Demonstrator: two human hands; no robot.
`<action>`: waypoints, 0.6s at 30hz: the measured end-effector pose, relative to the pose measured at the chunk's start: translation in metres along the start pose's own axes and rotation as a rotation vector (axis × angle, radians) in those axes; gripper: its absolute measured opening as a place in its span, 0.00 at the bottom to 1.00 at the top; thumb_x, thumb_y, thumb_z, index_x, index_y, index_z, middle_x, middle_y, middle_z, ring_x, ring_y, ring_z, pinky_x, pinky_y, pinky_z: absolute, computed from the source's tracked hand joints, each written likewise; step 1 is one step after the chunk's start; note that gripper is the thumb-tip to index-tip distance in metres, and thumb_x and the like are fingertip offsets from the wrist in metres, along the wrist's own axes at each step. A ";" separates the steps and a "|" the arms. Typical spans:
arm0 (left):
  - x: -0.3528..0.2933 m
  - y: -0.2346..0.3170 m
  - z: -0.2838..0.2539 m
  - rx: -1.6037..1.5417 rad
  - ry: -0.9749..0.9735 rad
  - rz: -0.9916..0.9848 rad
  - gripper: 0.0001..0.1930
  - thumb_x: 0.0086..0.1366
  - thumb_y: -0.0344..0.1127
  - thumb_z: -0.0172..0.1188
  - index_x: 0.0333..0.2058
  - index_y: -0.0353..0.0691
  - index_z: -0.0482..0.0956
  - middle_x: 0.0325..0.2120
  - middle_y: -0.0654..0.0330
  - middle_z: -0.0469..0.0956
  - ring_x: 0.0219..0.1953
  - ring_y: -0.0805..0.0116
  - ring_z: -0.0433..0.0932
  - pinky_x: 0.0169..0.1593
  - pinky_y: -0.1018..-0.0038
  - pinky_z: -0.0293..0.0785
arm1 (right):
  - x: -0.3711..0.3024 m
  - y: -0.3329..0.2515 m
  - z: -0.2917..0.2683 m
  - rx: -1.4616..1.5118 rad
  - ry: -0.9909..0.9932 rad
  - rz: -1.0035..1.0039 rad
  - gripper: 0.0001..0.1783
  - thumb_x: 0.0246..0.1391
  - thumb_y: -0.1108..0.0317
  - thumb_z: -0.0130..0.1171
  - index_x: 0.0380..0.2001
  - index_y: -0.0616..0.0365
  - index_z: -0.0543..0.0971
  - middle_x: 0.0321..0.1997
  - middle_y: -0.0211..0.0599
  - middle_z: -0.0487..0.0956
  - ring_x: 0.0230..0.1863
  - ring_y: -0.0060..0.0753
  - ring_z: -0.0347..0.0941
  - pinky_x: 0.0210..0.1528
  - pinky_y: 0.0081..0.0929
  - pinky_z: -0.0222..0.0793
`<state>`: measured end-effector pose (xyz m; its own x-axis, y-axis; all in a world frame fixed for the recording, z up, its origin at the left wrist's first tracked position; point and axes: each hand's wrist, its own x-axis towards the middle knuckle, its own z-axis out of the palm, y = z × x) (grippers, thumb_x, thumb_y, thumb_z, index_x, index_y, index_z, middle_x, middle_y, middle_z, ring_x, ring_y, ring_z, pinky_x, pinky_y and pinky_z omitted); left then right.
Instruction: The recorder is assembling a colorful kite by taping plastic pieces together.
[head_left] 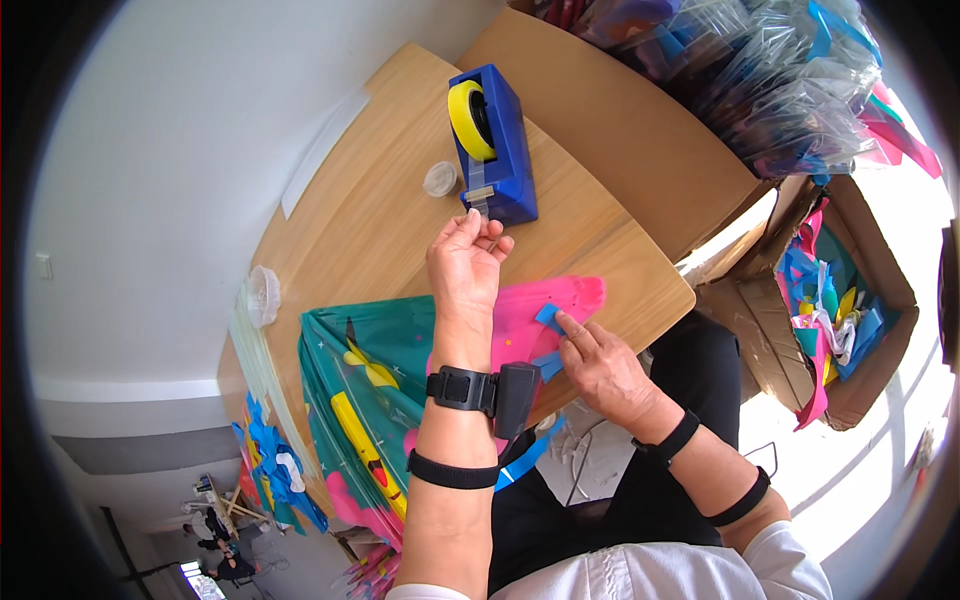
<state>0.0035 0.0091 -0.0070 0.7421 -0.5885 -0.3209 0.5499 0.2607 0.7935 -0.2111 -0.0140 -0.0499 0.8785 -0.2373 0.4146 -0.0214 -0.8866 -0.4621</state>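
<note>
My left hand (468, 265) reaches to the front of a blue tape dispenser (512, 150), its thumb and fingers pinching the end of the clear tape (478, 208) by the cutter. A yellow-cored roll (466, 122) sits in the dispenser. On the table lies a thin, glossy printed sheet (375, 320) in teal, pink and yellow, partly under my left forearm. My right hand (612, 378) is at the sheet's pink right part, fingers closed against a small blue strip (547, 317) there. Whatever lies beneath those fingers is hidden.
A small round clear tub (440, 179) stands beside the dispenser on the wooden table (620, 230). Another clear container (263, 296) is at the left edge, above hanging blue scraps (280, 465). Cardboard boxes (610, 130) with plastic-wrapped goods and coloured scraps (830, 310) stand to the right.
</note>
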 end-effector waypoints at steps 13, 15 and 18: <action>-0.029 0.032 -0.002 0.739 -0.528 -0.182 0.05 0.61 0.29 0.61 0.28 0.37 0.76 0.23 0.61 0.76 0.26 0.75 0.75 0.29 0.80 0.69 | 0.000 -0.001 0.001 -0.009 -0.001 -0.004 0.09 0.38 0.74 0.56 0.26 0.67 0.72 0.52 0.61 0.74 0.38 0.43 0.74 0.42 0.33 0.74; -0.032 0.047 0.012 1.089 -0.680 -0.299 0.05 0.62 0.28 0.60 0.26 0.37 0.76 0.21 0.63 0.76 0.24 0.76 0.74 0.27 0.80 0.69 | -0.001 0.000 0.000 0.001 0.008 0.006 0.09 0.38 0.74 0.55 0.26 0.67 0.71 0.52 0.61 0.74 0.38 0.43 0.74 0.42 0.34 0.74; -0.027 0.043 0.015 1.304 -0.888 -0.428 0.07 0.59 0.27 0.60 0.23 0.36 0.73 0.17 0.67 0.72 0.21 0.78 0.72 0.24 0.79 0.68 | 0.000 -0.001 0.001 0.020 0.022 0.009 0.08 0.39 0.74 0.55 0.26 0.66 0.71 0.52 0.61 0.73 0.38 0.43 0.74 0.42 0.34 0.74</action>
<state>0.0016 0.0246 0.0437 -0.0653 -0.7938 -0.6047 -0.3736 -0.5424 0.7525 -0.2106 -0.0126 -0.0499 0.8674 -0.2546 0.4274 -0.0200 -0.8763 -0.4814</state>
